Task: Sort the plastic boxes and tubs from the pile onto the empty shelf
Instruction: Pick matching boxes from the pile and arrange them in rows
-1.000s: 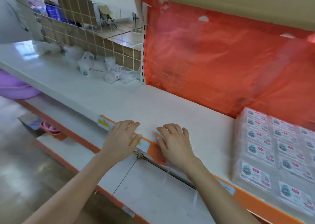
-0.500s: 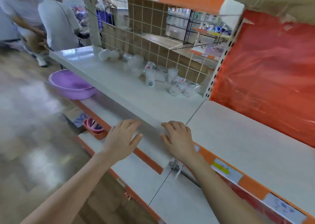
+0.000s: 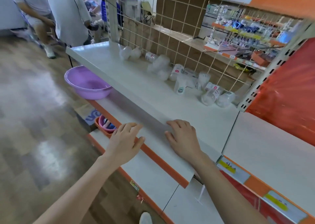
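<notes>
A wooden-pattern floor (image 3: 34,121) fills the left side of the view and is blurred. Along it stands a long white shelf (image 3: 136,90), running from the far left to the near right, with a lower shelf (image 3: 153,176) under it that has an orange front strip. At the right, a red-orange plastic sheet (image 3: 281,95) hangs behind the next section of the shelf. A wire grid (image 3: 170,27) closes the back of the white shelf, and other store racks show through it. Two people (image 3: 68,15) in light shirts are at the far end of the aisle, top left.

A purple basin (image 3: 87,83) sits on the lower level and sticks out to the aisle side. The pile of clear plastic tubs (image 3: 187,80) lies at the back of the white shelf, against the wire grid; most tubs lie on their side, and one stands upright just in front of the others. The front part of this shelf is bare. A small orange basket (image 3: 105,126) with a pink bowl inside is on the floor level, near the left hand.

Both forearms reach forward from the bottom of the view. The left hand (image 3: 124,141) is palm down over the orange strip, its fingers relaxed and a little apart, holding nothing. The right hand (image 3: 184,138) is palm down at the front edge of the white shelf, fingers loosely together, also holding nothing. Whether either hand really touches the surface, I cannot tell. Both hands are well apart from the tubs.
</notes>
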Tool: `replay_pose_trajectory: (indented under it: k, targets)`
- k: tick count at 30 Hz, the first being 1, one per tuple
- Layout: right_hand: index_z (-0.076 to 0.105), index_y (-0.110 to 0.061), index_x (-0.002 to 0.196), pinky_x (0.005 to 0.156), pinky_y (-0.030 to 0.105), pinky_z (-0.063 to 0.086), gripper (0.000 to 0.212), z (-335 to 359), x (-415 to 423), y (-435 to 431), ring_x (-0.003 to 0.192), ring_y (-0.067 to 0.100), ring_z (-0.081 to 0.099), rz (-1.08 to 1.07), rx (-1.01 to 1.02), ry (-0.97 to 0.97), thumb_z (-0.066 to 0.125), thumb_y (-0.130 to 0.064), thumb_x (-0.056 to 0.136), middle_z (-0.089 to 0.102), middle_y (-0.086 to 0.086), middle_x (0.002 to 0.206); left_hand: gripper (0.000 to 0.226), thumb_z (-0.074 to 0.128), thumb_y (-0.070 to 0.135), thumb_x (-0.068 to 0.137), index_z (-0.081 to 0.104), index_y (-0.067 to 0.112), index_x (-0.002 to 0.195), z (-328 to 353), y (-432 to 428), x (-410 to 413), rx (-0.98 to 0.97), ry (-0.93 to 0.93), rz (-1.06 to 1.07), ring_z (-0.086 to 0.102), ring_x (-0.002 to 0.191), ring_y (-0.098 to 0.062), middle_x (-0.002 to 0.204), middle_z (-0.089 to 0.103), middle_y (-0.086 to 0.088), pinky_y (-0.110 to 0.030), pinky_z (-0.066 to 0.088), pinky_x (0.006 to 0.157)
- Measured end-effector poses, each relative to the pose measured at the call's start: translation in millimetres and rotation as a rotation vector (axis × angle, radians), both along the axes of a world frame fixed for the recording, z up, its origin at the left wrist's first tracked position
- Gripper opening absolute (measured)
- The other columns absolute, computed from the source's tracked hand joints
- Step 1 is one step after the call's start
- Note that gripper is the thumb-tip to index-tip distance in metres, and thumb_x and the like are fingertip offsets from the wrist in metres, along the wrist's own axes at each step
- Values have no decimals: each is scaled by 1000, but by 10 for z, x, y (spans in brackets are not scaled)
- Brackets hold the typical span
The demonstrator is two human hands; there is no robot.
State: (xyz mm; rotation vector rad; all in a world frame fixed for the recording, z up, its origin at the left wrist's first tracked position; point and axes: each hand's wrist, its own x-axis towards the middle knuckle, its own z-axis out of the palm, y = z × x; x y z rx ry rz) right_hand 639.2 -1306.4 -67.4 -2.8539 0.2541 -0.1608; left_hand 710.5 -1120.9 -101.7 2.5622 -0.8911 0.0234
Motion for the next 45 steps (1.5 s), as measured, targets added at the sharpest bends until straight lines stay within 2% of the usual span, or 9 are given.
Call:
replay_pose_trajectory:
  k: [6,15,21,26,30,34,36,40,45]
  targets:
    - [45,-21,134,101,30,24,38,24,716,-38,130,20,31,1,37,-24,40,-30,97,43,-1,137,42,48,34,93,51,13,130,22,-11,672,-12,-6,35,44,124,-29,133,51,-5,-40,35,101]
    - [49,-18,131,99,32,27,36,219,1705,-247,124,23,37,-27,28,-123,43,-28,96,47,3,133,78,14,58,78,50,15,132,260,-335,1773,15,-81,-12,46,120,-27,131,51,-3,-39,39,94]
    - [45,-20,133,99,32,26,38,175,2046,-309,125,23,36,-57,12,-74,40,-30,97,45,1,135,67,22,51,82,42,19,137,236,-538,2195,54,-74,-63,39,125,-21,138,43,1,-33,33,97]
    - [51,-16,129,98,32,24,41,116,2275,-327,125,25,38,-113,33,-65,39,-31,93,49,3,131,86,5,61,70,45,20,135,174,-614,2497,26,-50,-87,40,125,-22,137,45,1,-34,34,97]
    - [54,-14,125,98,36,27,55,70,2525,-245,123,27,39,-145,46,-70,31,-37,82,52,5,128,78,9,59,76,42,22,136,119,-601,2823,41,-51,-134,39,126,-21,139,42,3,-32,33,97]
    - [58,-10,120,98,41,33,58,28,2919,-184,119,34,43,-241,28,-150,28,-41,81,55,9,123,71,14,56,79,41,23,136,97,-519,3223,61,-49,-190,37,127,-21,140,40,5,-31,33,97]
    - [49,-13,129,102,36,26,56,74,3152,-190,125,31,34,-329,38,-84,29,-38,84,46,9,133,80,7,60,74,41,23,136,108,-448,3457,63,-35,-226,36,127,-21,140,40,5,-31,33,98]
    - [37,-12,136,102,38,27,45,125,3603,-333,128,32,28,-524,38,-98,44,-25,94,32,14,142,60,22,51,88,37,22,139,138,-399,3911,92,-53,-288,33,130,-19,143,37,5,-30,30,99]
    - [29,-12,136,97,40,32,53,127,3983,-408,123,37,34,-747,-12,7,45,-39,93,29,19,140,80,6,59,74,39,23,138,122,-388,4281,95,-74,-360,35,129,-19,140,39,5,-29,31,99]
